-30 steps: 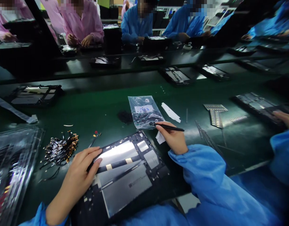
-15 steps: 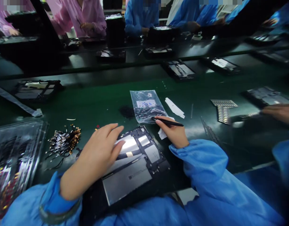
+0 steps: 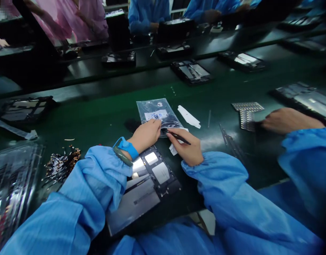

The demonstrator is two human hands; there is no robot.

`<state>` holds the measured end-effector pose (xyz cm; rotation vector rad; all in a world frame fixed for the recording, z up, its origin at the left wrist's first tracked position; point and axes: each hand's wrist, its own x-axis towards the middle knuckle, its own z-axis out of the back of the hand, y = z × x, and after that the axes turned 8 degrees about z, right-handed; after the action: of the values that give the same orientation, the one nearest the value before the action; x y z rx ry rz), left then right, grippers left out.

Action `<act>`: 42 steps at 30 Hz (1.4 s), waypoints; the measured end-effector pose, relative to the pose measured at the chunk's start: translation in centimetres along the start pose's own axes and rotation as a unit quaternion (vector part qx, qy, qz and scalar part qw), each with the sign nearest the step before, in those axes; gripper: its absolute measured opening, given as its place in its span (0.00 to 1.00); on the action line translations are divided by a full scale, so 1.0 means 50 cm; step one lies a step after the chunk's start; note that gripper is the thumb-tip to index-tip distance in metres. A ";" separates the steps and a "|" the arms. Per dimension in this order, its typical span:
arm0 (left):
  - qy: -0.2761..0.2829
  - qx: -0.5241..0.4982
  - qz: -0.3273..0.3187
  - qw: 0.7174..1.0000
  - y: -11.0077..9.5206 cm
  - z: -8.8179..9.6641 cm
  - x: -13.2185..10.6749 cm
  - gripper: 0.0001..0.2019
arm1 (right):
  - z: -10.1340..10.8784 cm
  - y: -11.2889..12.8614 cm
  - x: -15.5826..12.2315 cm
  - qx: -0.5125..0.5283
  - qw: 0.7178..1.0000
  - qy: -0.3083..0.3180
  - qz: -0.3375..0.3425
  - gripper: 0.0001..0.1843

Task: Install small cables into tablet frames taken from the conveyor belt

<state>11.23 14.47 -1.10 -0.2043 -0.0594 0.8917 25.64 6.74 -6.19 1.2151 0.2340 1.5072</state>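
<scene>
My left hand [image 3: 147, 134] reaches over the tablet and lies at the lower edge of a clear plastic bag [image 3: 166, 109], its fingers curled closed on the edge. The bag has a white label with blue writing and small dark pieces in its lower part. My right hand [image 3: 190, 147] grips slim black tweezers [image 3: 180, 136], their tip at the bag's lower edge close to my left fingers. Below both hands, an opened tablet [image 3: 160, 173] with silver plates and a dark frame lies tilted on the table. My left wrist and sleeve hide its upper left part.
A pile of small cables [image 3: 62, 163] and a clear tray [image 3: 16, 177] lie left. White paper strips [image 3: 188, 117] lie beside the bag. At right, a co-worker's hand [image 3: 290, 120] is near a sheet of small metallic parts [image 3: 247, 112]. More opened tablets [image 3: 190, 72] lie farther back.
My left hand has moved from above the tablet, forward and right, to the plastic bag, and its fingers have closed. The co-worker's hand has come further in from the right. The view has shifted slightly.
</scene>
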 end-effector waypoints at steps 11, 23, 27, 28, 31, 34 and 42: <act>0.016 -0.035 0.018 0.999 -0.001 0.002 -0.006 0.10 | -0.009 -0.014 0.022 -0.051 0.998 -0.046 0.004 0.10; 0.029 -0.062 0.004 0.998 0.002 -0.002 -0.011 0.07 | 0.002 -0.013 0.016 0.030 0.999 -0.009 -0.037 0.07; 0.030 -0.077 -0.011 0.997 0.006 -0.004 -0.013 0.07 | 0.024 -0.015 0.001 0.049 0.997 -0.029 -0.055 0.09; 0.031 -0.081 -0.016 0.996 0.007 -0.004 -0.013 0.06 | 0.025 -0.019 -0.001 0.056 0.996 -0.034 -0.059 0.10; 0.032 -0.089 -0.029 0.995 0.009 -0.006 -0.013 0.06 | 0.023 -0.031 -0.004 0.079 0.994 -0.036 -0.065 0.11; 0.033 -0.093 -0.035 0.995 0.009 -0.006 -0.014 0.06 | 0.023 -0.037 -0.008 0.086 0.994 -0.024 -0.068 0.10; 0.036 -0.094 -0.049 0.994 0.008 -0.003 -0.015 0.07 | 0.046 -0.032 -0.022 0.044 0.996 -0.013 -0.073 0.08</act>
<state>10.48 14.10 -1.33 -0.4055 -0.0861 0.7807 28.21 5.38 -6.88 1.2587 0.3666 1.3666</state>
